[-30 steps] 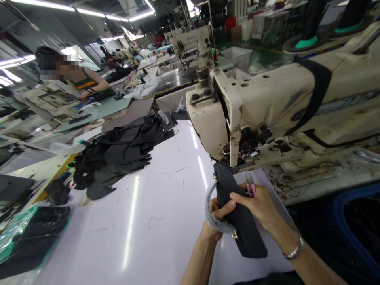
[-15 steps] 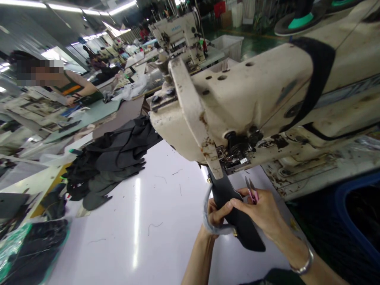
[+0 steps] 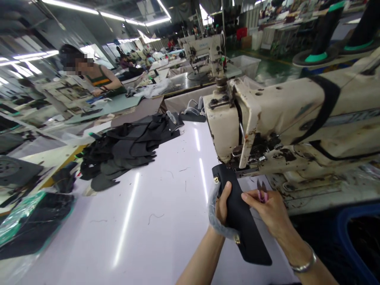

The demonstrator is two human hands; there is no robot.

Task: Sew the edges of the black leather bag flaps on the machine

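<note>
Left thumb (image 3: 227,190) has shifted higher up the black panel (image 3: 242,221).

Lit ceiling tubes (image 3: 71,6) at upper left; green floor (image 3: 270,65) farther back; white tabletop (image 3: 89,245) showing light streaks (image 3: 126,221).

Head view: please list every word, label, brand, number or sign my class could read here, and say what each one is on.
None can be read with certainty.
Rear sewing machine: blue lettering, too small and blurred to read.
Near sewing machine: lettering on its side strip, blurred and cut off by the picture's edge.
Black piece in the hands: no lettering shows.
</note>
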